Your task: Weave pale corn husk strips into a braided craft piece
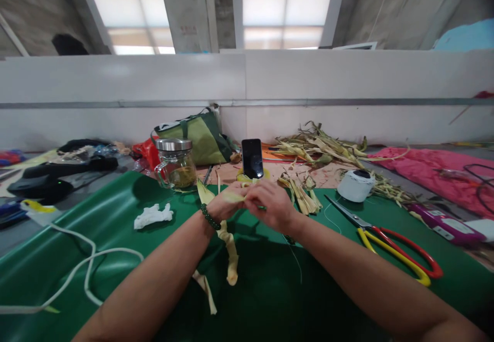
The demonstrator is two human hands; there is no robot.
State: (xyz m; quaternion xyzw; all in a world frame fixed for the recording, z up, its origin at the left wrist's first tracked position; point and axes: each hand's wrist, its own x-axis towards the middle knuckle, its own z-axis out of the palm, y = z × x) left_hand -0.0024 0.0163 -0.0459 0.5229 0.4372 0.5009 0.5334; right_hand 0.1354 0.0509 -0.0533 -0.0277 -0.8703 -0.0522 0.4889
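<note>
Both hands meet over the middle of the green mat (pixel 270 290). My left hand (pixel 227 203), with a dark green bead bracelet (pixel 210 217) at its wrist, is closed on pale yellow-green corn husk (pixel 233 197). My right hand (pixel 272 205) pinches at the same husk, its fingertips against the left hand's; exactly what lies between them is partly hidden. Beneath the left wrist a twisted husk piece (pixel 232 259) extends toward me. A loose husk strip (pixel 206 290) lies nearer, and a husk leaf (pixel 204 194) shows beyond the left hand. Thin thread (pixel 297 262) trails below the right hand.
A phone (pixel 252 159) stands upright behind the hands. Red-and-yellow scissors (pixel 397 252) and a white thread spool (pixel 355 185) lie right. Left are a glass jar (pixel 176 169), crumpled tissue (pixel 153 216) and a white cord (pixel 90 270). Dried husks (pixel 322 146) pile behind.
</note>
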